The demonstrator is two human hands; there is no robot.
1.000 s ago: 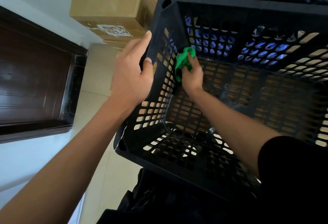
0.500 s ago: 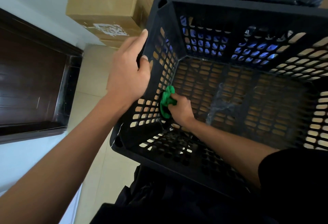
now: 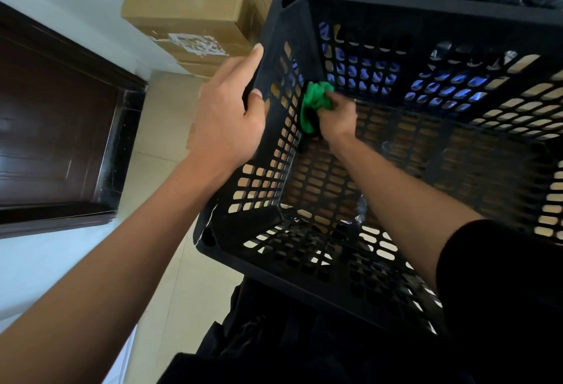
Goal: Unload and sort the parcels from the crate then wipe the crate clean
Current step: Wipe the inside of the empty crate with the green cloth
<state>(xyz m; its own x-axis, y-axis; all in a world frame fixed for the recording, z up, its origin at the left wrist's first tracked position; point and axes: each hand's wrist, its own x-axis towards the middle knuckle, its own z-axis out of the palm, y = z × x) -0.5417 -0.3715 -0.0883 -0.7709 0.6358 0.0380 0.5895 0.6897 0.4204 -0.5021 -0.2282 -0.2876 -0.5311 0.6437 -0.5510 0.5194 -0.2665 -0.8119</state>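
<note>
At two o'clock from my left hand (image 3: 227, 115), the black crate (image 3: 426, 15) sits tilted open toward me, no parcels visible inside; those fingers curl over its left wall. My right hand (image 3: 336, 117), the nearer to the far-left inner corner, has its fingers bunched round the green cloth (image 3: 313, 103), pressed there with unwiped wall running toward six o'clock.

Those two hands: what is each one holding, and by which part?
The left hand grips the black plastic lattice crate by its left wall's rim. The right hand clutches a bunched green cloth against that wall's inside.
</note>
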